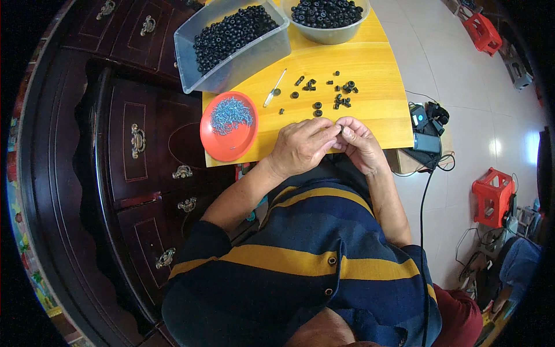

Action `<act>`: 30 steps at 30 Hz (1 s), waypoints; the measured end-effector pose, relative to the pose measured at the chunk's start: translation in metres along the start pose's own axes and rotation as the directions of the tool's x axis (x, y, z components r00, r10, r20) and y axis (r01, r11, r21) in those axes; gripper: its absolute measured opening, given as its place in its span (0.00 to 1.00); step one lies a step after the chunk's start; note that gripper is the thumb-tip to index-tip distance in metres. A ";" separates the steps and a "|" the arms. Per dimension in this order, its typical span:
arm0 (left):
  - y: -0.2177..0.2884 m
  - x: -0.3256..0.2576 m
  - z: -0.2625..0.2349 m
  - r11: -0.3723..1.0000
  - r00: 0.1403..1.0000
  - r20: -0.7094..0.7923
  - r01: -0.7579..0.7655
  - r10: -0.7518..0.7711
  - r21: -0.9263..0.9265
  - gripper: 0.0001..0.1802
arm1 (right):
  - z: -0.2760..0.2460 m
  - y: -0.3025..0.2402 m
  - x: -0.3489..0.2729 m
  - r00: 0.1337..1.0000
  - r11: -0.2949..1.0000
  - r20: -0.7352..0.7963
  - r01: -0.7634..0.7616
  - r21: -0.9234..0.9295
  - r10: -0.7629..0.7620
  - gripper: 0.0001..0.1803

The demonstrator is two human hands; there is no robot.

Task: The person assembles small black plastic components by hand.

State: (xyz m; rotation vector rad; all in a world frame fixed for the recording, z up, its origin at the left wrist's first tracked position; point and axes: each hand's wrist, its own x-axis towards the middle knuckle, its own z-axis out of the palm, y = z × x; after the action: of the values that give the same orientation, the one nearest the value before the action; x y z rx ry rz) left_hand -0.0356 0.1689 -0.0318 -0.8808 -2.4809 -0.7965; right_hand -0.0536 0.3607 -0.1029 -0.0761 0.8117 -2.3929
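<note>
Fingertips (348,133) pinched close, left hand (299,144), right hand (364,148), dark piece (340,129) between

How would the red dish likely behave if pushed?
The red dish would probably slide, looking broad and shallow. Its small bluish pieces would likely shift, being heaped loose. Near the edge of the table, it might tip if pushed outward.

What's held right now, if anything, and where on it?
A small dark piece, held where the left hand and right hand meet; they hide most of it, so which part is gripped cannot be told.
</note>
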 end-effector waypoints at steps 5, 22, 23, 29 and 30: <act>0.005 0.014 -0.003 0.999 1.000 -0.025 0.016 -0.017 -0.047 0.17 | -0.005 0.001 -0.002 0.999 1.000 -0.038 0.007 -0.011 -0.008 0.12; -0.048 0.023 0.047 0.966 0.958 0.140 0.238 -0.252 0.104 0.11 | -0.020 -0.013 -0.002 0.977 0.968 -0.146 0.124 -0.217 -0.158 0.10; -0.049 0.023 0.050 0.966 0.958 0.140 0.238 -0.251 0.104 0.11 | -0.019 -0.013 -0.002 0.972 0.957 -0.158 0.132 -0.258 -0.176 0.09; -0.054 0.027 0.058 0.956 0.958 0.138 0.222 -0.250 0.191 0.09 | -0.016 -0.015 -0.002 0.970 0.962 -0.168 0.135 -0.238 -0.178 0.08; -0.056 0.028 0.059 0.958 0.959 0.140 0.220 -0.247 0.183 0.09 | -0.016 -0.016 -0.003 0.970 0.962 -0.167 0.135 -0.239 -0.178 0.08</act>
State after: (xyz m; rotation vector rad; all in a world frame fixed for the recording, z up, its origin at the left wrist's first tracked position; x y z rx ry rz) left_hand -0.1026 0.1824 -0.0834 -0.6224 -2.7854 -0.5996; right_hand -0.0632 0.3804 -0.1063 -0.0061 1.2065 -2.4723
